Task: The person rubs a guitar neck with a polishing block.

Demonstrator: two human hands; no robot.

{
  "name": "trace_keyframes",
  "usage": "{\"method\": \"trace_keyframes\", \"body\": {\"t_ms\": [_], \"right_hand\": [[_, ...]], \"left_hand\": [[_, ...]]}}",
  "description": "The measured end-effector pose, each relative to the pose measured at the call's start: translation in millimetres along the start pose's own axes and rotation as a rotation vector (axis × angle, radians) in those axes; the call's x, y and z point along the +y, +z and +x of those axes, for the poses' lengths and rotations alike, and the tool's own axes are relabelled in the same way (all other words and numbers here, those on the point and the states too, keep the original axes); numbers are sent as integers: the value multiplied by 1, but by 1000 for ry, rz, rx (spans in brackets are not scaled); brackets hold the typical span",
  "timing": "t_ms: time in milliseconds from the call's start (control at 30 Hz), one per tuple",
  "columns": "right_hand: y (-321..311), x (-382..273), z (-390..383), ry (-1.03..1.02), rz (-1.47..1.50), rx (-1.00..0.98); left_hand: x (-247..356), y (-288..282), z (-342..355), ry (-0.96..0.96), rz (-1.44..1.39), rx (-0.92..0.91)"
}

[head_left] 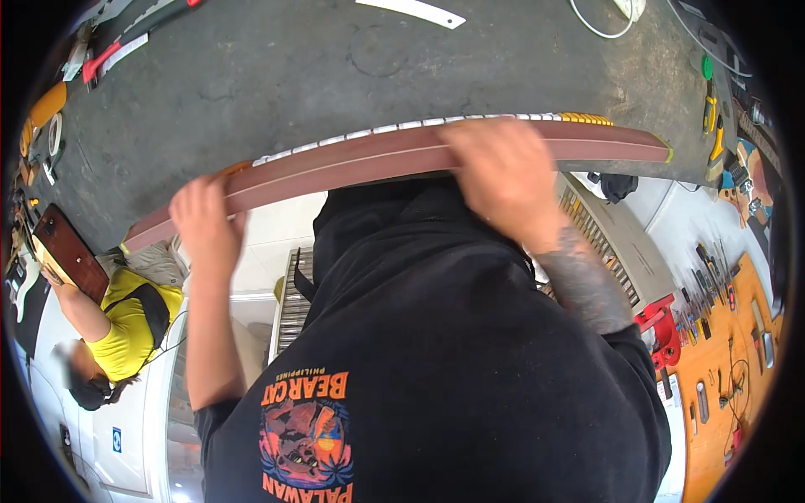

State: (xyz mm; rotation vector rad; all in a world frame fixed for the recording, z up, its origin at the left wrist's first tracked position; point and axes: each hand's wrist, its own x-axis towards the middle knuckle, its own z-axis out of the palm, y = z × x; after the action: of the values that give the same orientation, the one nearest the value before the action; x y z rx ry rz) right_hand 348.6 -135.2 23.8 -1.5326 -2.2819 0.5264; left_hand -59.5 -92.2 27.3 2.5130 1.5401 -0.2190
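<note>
A long reddish-brown bar [335, 172], with a pale line running along its length, lies across the near edge of the grey work table in front of my body. My left hand [205, 214] grips its left part, fingers over the top and thumb on the near side. Farther right, my right hand [499, 172] is closed over the bar, somewhat smeared by motion. Just behind the bar shows a row of white segments [360, 134] that turns yellow near its right end. The bar hides most of what lies under it.
The grey table [293, 75] bears a white curved strip [411, 12] at its far side. Yellow-handled cutters [717, 142] lie at the right. Several tools sit on a wooden board [713, 377] at lower right. A person in yellow [138, 327] handles a brown panel at left.
</note>
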Motion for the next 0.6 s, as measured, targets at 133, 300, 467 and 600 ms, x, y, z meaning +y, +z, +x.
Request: {"method": "trace_keyframes", "body": {"t_ms": [133, 300, 467, 600], "right_hand": [[-73, 89, -52, 74, -140, -148], [-56, 73, -43, 68, -78, -70], [12, -11, 9, -16, -14, 69], [-33, 38, -22, 53, -62, -54]], "left_hand": [[125, -5, 51, 117, -136, -9], [110, -3, 47, 51, -96, -14], [-6, 2, -9, -29, 1, 42], [62, 7, 21, 48, -28, 40]]}}
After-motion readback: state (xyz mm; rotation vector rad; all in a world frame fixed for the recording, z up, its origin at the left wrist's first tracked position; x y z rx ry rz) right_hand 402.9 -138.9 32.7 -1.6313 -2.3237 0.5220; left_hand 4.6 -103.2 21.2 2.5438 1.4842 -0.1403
